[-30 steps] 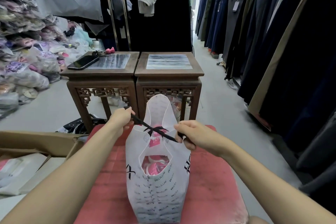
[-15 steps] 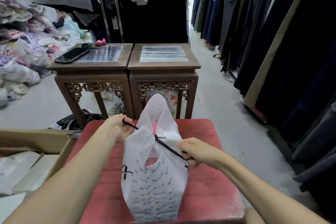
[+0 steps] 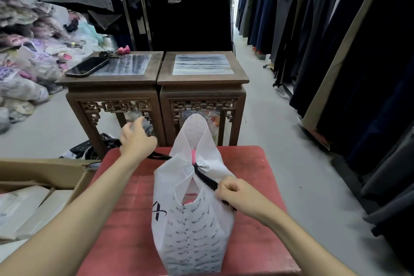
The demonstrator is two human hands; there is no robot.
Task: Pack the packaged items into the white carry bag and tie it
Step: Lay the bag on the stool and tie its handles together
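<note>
The white carry bag (image 3: 192,233) with black lettering stands upright on the red table (image 3: 257,172). Pink packaged items (image 3: 190,200) show through its handle opening. A black tie (image 3: 205,178) is cinched in a knot around the bag's neck, below the raised handles. My right hand (image 3: 235,195) is closed on the tie's right end, beside the bag's upper right. My left hand (image 3: 136,139) hovers left of the bag with its fingers spread. The tie's left end (image 3: 160,156) runs out from under its palm.
Two carved wooden stands (image 3: 202,83) are just beyond the table; a phone (image 3: 87,67) and keys (image 3: 109,53) lie on the left one. An open cardboard box (image 3: 44,175) with white packages sits at my left. Hanging trousers (image 3: 336,29) line the right; bagged goods are heaped at far left.
The knot has been drawn tight against the bag's neck. My left hand has opened its fingers and lifted off the tie's left end. My right hand has pulled its end down and right.
</note>
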